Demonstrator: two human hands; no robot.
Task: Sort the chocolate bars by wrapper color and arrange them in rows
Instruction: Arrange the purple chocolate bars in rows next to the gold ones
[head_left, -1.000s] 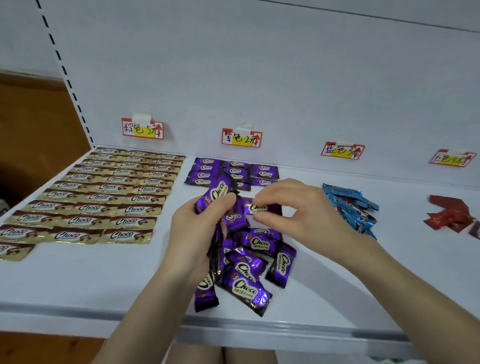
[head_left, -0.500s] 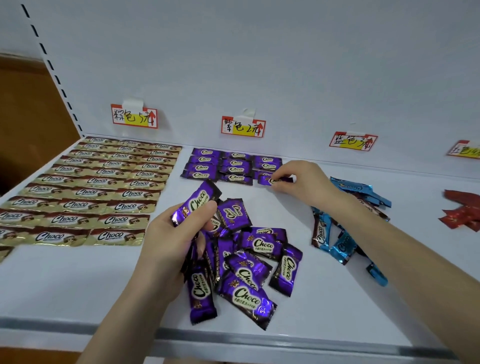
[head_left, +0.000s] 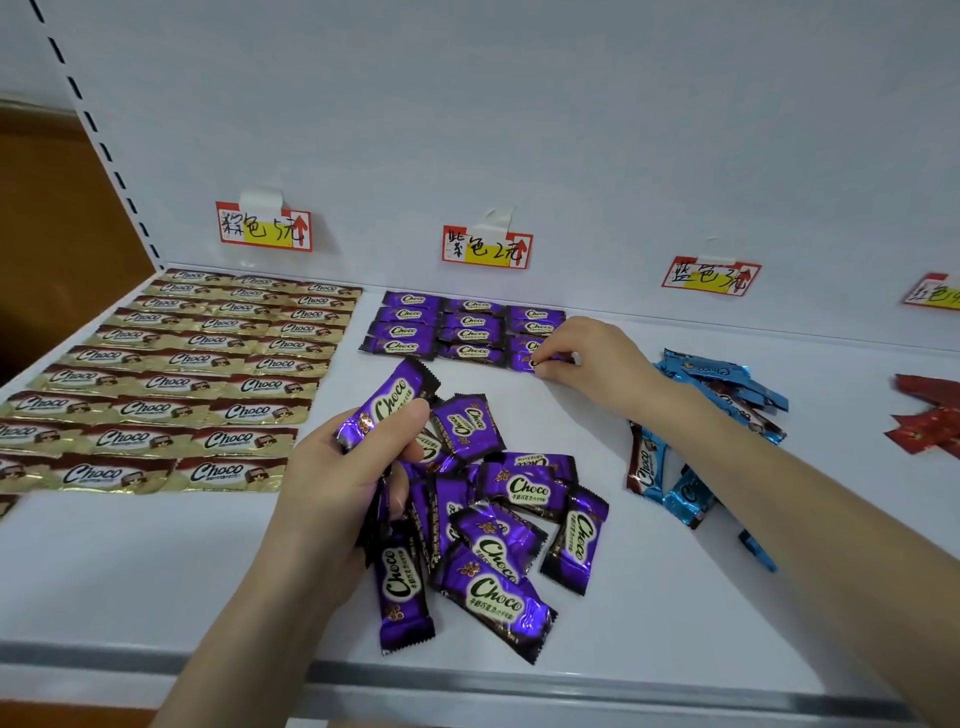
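1. Gold bars: done, as far as visible. They lie in a tidy three-column grid at 10 o'clock. The nearest rows run off the left edge.
2. Purple rows: in progress at 12 o'clock, three columns wide and four rows deep.
3. Right hand: its fingertips pinch the corner bar at the right end of the nearest purple row and hold it down on the shelf.
4. Left hand: it grips a bunch of purple bars at centre, with the thumb across the top one.
5. Loose purple pile: at 6 o'clock, overlapping and at mixed angles, not yet laid out.
6. Blue bars: a heap at 3 o'clock, partly hidden by the right forearm and unarranged.
7. Red bars: a small heap at the right edge, cut off by the frame and unarranged.
8. Assessment: the colours are already separated into zones. One zone appears finished, the second is partway, and two await rowing.
9. Surface: a smooth white shelf with a grey front lip.
10. The white back panel carries handwritten red-and-yellow labels, one above each zone. The far right label is cut off.
11. Room: a slotted upright stands at 11 o'clock, with a brown surface beyond at 9 o'clock.
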